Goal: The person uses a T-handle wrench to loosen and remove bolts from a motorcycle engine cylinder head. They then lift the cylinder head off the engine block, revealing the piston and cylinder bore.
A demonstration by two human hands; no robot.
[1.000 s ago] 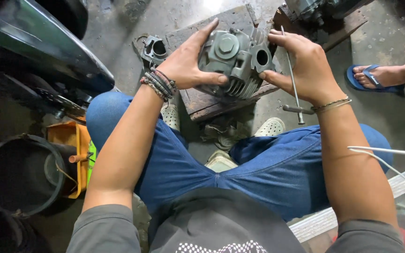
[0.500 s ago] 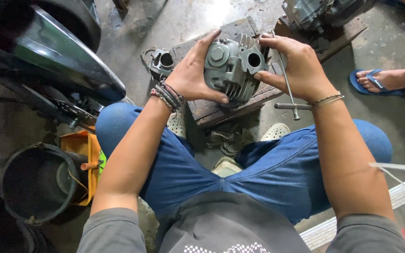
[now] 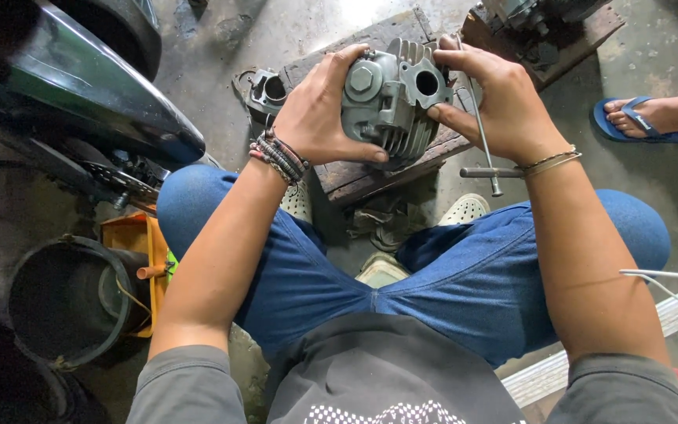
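As I'm looking down, my left hand and right hand are clamping the finned engine cylinder between them.

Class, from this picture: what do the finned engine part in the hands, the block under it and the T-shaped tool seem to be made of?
Finned engine part: likely cast aluminium, judging by its dull grey matte skin and moulded fins.
Block: apparently wood, dark and oil-stained, with rough worn edges.
T-shaped tool: probably steel; a thin rod with a grey metallic sheen.
Left hand and right hand grip the part.
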